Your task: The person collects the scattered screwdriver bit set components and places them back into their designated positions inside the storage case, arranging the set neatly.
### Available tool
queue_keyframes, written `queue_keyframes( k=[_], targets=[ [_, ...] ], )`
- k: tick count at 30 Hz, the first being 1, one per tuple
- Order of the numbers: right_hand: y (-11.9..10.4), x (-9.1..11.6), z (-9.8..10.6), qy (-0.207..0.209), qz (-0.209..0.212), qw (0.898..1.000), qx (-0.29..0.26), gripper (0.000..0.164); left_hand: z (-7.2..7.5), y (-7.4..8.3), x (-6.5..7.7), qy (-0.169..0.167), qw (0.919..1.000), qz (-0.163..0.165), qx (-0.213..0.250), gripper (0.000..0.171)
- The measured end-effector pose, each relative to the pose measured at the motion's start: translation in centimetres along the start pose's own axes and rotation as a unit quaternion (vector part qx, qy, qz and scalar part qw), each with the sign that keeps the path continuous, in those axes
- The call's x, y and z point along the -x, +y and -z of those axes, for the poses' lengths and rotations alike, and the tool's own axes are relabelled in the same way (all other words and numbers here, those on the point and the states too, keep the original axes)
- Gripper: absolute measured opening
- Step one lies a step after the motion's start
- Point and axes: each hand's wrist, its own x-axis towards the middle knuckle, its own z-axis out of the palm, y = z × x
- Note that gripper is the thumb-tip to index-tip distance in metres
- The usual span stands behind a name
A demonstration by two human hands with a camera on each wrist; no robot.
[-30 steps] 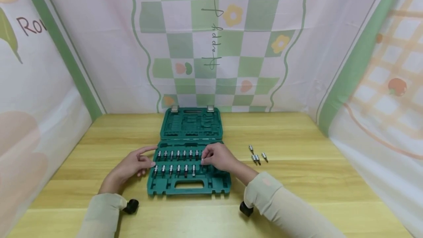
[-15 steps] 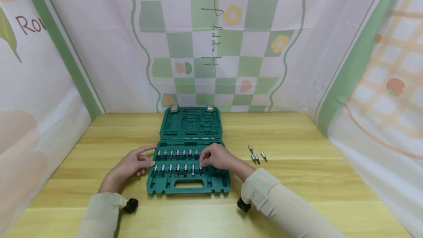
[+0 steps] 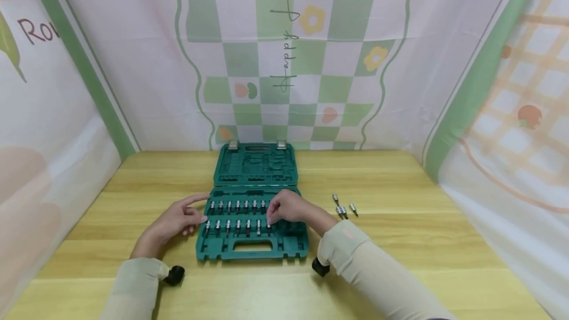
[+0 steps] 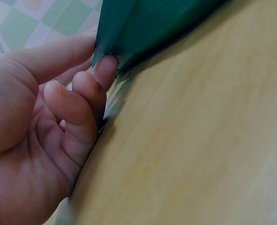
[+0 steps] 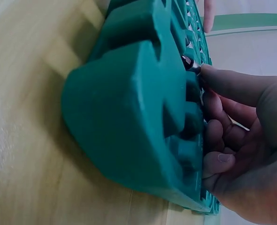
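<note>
A green socket case (image 3: 216,247) lies unfolded on the table, with two rows of silver-and-black bit sockets (image 3: 238,226) in its near half. My right hand (image 3: 291,207) pinches a bit socket (image 3: 268,227) at the right end of the front row. In the right wrist view, the thumb meets that bit socket (image 5: 188,62) at its slot, while the other fingers curl over the case (image 5: 129,108). My left hand (image 3: 177,219) touches the case's left edge with index fingertip and thumb apart; in the left wrist view its other fingers bend loosely beside the green wall (image 4: 143,28).
Several loose bit sockets (image 3: 342,212) lie on the wooden table (image 3: 400,241) to the right of the case. The raised lid (image 3: 255,164) has moulded recesses and two metal latches. Patterned curtain (image 3: 249,58) surrounds the table's back and sides.
My right hand has shifted slightly left and down, and the pinched bit socket now shows in line with the front row. The left hand keeps its place at the case edge.
</note>
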Motion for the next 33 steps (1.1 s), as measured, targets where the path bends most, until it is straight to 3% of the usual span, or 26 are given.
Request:
queue_keyframes(
  k=[17,28,33],
  targets=[
    [-0.45,-0.37,-0.15,-0.008,-0.017,1.0,-0.007,0.01,0.17,-0.29,0.08,0.005,0.9999,0.009,-0.002,0.066],
    [-0.25,-0.12,-0.33,0.015,-0.025,1.0,0.012,0.013,0.01,-0.19,-0.18,0.006,0.9999,0.011,-0.003,0.065],
    [-0.04,-0.04,-0.22,0.007,-0.02,0.999,0.025,0.014,0.08,-0.38,-0.31,0.003,1.0,0.002,-0.005,0.066]
  ],
)
